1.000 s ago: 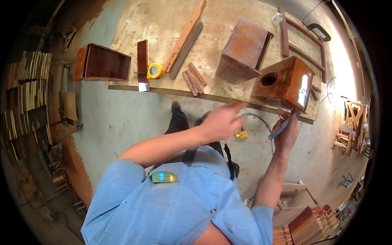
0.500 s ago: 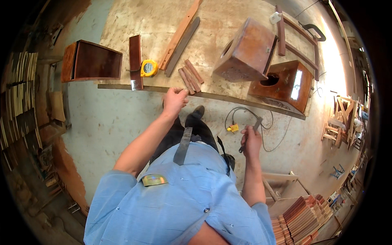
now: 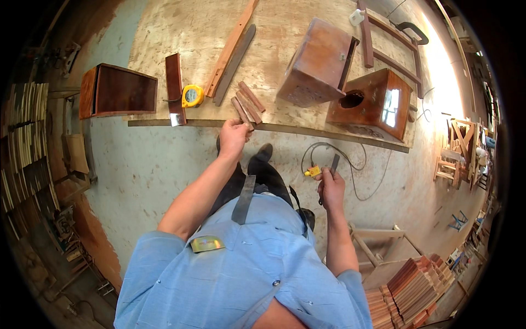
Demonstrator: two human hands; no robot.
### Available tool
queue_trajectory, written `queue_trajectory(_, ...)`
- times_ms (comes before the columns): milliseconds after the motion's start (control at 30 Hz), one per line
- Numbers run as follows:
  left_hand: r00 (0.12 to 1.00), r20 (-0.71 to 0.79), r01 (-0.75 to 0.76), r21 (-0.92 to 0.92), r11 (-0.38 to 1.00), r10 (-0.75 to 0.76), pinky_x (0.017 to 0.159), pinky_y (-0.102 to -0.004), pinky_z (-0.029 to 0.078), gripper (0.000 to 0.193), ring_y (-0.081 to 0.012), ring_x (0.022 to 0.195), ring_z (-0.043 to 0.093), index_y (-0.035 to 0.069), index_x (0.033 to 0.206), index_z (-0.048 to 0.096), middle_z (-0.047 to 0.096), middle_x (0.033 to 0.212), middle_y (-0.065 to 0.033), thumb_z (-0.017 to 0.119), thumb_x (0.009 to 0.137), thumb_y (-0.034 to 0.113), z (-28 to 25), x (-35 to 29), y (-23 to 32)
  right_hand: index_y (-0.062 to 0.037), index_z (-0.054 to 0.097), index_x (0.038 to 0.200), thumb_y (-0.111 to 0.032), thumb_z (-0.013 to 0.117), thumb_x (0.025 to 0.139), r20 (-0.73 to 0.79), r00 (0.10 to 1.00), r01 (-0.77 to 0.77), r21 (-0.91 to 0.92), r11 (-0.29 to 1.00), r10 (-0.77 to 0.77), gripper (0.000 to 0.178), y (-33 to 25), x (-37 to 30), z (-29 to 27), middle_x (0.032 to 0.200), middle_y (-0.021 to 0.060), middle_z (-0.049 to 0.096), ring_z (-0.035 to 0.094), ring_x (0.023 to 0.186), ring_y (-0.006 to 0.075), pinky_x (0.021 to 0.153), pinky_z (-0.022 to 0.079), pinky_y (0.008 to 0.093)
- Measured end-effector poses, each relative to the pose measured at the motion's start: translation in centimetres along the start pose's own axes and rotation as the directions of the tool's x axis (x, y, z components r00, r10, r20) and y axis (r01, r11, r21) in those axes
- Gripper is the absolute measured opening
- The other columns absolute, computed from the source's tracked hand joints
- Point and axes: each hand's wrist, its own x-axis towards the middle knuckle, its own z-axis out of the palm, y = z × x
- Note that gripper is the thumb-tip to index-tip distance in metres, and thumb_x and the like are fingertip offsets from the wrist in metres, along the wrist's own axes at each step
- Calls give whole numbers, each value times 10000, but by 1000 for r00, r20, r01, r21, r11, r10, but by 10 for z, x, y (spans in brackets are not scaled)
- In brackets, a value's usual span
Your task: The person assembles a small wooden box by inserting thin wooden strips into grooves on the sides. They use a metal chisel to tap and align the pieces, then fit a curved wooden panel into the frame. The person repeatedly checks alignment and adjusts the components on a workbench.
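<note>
My left hand is at the table's near edge, its fingers pinched at the near end of a short reddish-brown wood strip. Several similar strips lie beside it in a loose bundle. Out over the floor to the right, my right hand is wrapped round a flat dark-grey bar-like tool. The tool's straight end sticks up past the fingers, and a dark part shows below them. Its exact kind is not clear.
On the table lie a yellow tape measure, a dark board, long wood pieces and a wooden frame. Brown wooden boxes stand right and left. A cable with a yellow piece hangs near my right hand.
My left hand has moved slightly right, onto the end of the strip. My right hand has shifted a little left and lower, with the tool now more upright.
</note>
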Motion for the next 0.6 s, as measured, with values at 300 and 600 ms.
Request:
queue_trajectory(300,961,264,-91,14,996,85,686,-260,468,148,-112,793,619,37,1055,645,686,883,-30,624,944,132,-27,-64,35,-25,673,933,-263,590,981,103,994,43,-126,991,-30,257,-8,-9,28,732,51,662,526,488,97,463,417,267)
queue_trajectory(600,892,403,-244,44,969,206,833,-274,515,124,-129,878,645,1,1083,555,693,990,-91,596,974,47,-59,-70,24,-26,682,903,-263,608,971,134,988,108,-239,965,-77,257,-15,-27,54,732,25,678,529,491,89,466,428,265)
